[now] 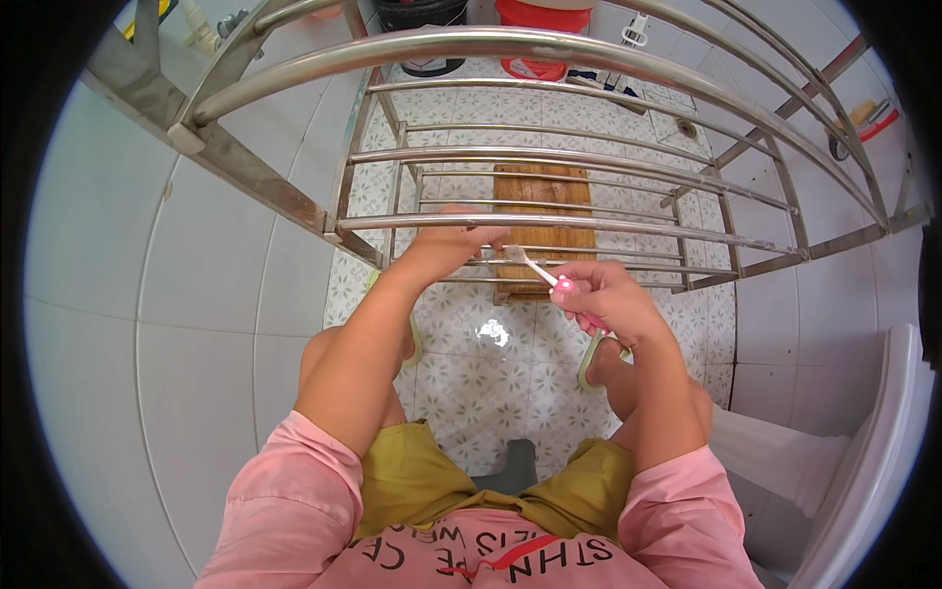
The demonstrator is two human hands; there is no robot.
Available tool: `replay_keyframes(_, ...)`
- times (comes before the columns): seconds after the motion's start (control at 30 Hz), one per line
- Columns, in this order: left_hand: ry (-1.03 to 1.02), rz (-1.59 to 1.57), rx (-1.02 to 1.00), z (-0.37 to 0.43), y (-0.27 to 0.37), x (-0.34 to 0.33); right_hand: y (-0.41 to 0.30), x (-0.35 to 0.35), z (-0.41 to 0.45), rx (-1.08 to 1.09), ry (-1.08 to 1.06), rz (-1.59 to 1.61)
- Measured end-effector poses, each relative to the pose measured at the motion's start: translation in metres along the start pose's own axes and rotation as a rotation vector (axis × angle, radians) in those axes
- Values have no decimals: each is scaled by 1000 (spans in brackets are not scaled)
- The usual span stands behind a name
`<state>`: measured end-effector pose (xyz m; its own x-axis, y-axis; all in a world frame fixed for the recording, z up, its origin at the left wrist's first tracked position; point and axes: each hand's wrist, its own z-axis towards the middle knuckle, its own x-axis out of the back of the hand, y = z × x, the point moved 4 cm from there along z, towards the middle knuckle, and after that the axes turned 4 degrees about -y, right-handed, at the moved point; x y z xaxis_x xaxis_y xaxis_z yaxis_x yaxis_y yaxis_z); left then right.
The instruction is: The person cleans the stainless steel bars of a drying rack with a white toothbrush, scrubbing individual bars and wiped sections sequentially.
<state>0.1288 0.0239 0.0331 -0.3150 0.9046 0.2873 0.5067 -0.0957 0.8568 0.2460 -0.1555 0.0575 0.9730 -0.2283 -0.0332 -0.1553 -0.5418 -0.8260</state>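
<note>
A multi-tier metal rack (471, 221) of round bars spans the view before me. My right hand (607, 298) grips a small toothbrush (543, 276) by its pink handle, near the front bars. Its white neck points up and left, and the bristled head lies close to the fingers of my left hand. My left hand (460, 239) is at a front bar, its fingers bent; whether it grips the bar is hard to tell. A wooden stool (541, 191) shows behind and below the bars.
Beyond the rack stand a black bucket (423, 15) and a red bucket (544, 18), near a floor brush (611, 87). A floor drain (686, 129) lies at the back right. Tiled wall is on my left; a white washbasin (868, 471) is at my lower right.
</note>
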Motion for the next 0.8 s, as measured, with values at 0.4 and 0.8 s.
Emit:
replay_keyframes(0.4,-125,-107,-117,5,-8,-3,-21,25,22,16,-22,262)
replay_keyframes(0.8,-9,53,-162,3,-8,0,-12,12,46,72,195,432)
